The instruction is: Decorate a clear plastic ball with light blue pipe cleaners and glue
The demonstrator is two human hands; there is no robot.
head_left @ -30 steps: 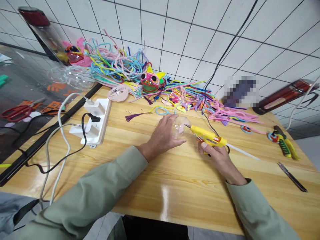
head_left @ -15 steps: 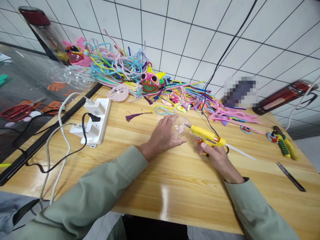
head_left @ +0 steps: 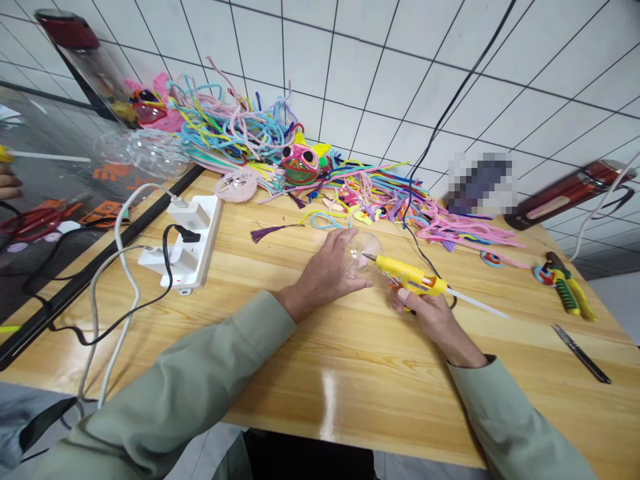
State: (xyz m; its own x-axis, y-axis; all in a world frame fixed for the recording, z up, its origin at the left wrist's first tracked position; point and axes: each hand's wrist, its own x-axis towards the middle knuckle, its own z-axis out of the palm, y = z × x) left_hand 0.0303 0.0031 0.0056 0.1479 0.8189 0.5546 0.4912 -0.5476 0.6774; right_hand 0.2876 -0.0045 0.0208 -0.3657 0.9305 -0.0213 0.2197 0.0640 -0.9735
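Observation:
My left hand [head_left: 327, 270] is curled round a clear plastic ball half [head_left: 364, 250] resting on the wooden table [head_left: 350, 373]. My right hand [head_left: 425, 310] grips a yellow hot glue gun [head_left: 407, 277] by its handle. The gun's metal nozzle touches the clear ball. A white glue stick [head_left: 475, 305] juts from the back of the gun, and its black cord [head_left: 425, 157] runs up toward the tiled wall.
A heap of coloured pipe cleaners [head_left: 310, 167] with a pink googly-eyed figure [head_left: 299, 163] lies behind my hands. A white power strip [head_left: 187, 243] with plugs sits left. Pliers [head_left: 570, 287] and a thin blade [head_left: 583, 353] lie right. Another person's hand [head_left: 7, 183] shows at far left.
My right hand slid the glue gun slightly left, bringing the nozzle against the clear ball. Another person's hand with a glue stick appeared at the far left edge.

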